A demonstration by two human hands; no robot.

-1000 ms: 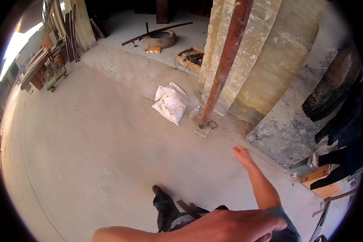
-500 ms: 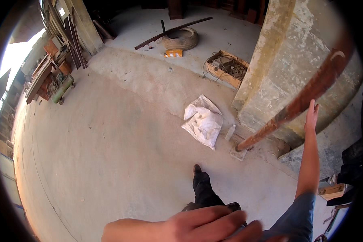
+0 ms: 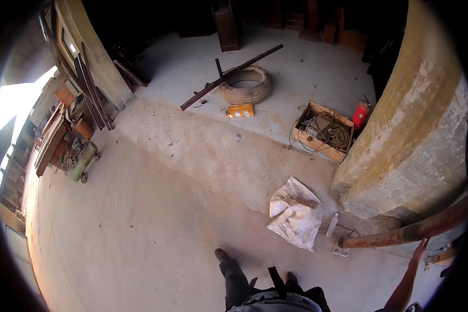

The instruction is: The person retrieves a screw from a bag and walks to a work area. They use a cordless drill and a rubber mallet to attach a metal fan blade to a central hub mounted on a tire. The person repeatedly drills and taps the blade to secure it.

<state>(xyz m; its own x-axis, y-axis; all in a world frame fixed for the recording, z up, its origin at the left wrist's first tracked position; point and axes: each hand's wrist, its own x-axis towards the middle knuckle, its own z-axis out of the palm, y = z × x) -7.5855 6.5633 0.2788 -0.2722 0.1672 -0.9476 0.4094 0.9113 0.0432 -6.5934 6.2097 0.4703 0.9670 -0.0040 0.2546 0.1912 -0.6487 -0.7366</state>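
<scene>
My right hand (image 3: 420, 250) is at the lower right, its fingers stretched out and held up against a rusty red-brown metal pole (image 3: 400, 237). The hand is not wrapped round the pole; whether the palm presses on it is too small to tell. The pole's foot rests on a small plate on the floor. Next to that foot stands a clear plastic bottle (image 3: 332, 225). A crumpled white woven sack (image 3: 297, 214) lies on the floor left of the bottle. My left hand is out of the picture.
A thick peeling concrete pillar (image 3: 400, 140) rises at the right. Beside it are a wooden crate (image 3: 322, 148) of cables and a red fire extinguisher (image 3: 361, 115). Farther off lie a tyre (image 3: 247, 93), a long dark bar (image 3: 200, 98) and an orange package (image 3: 240, 111). A green compressor (image 3: 84, 161) stands left.
The view has tilted up and left, so the floor things sit lower and farther right. My left hand has dropped out of view. The right hand stays by the pole.
</scene>
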